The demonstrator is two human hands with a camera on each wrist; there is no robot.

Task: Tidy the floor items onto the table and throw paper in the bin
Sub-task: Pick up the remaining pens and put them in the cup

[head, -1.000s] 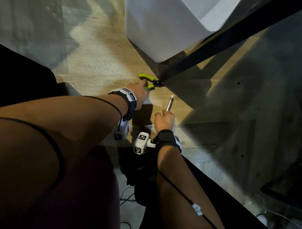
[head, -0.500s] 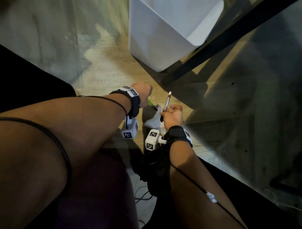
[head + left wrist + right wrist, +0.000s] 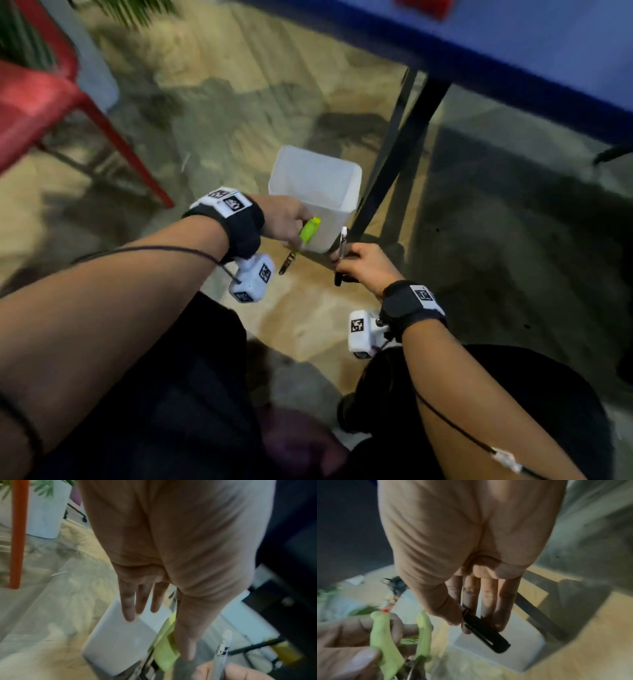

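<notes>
While the left hand (image 3: 284,219) grips the lime-green-handled metal pliers (image 3: 301,240) just before the white plastic bin (image 3: 318,192), nose slanting down toward the person, the right hand (image 3: 363,265) clamps its fingers (image 3: 471,601) on a slim silver-and-black pen (image 3: 340,255), upright, pale end up, beside the bin

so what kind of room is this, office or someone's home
Probably an office or workspace, though a home study can't be ruled out: a blue-topped table on black metal legs, a white plastic waste bin on pale wood-look flooring, and a red chair.
</notes>
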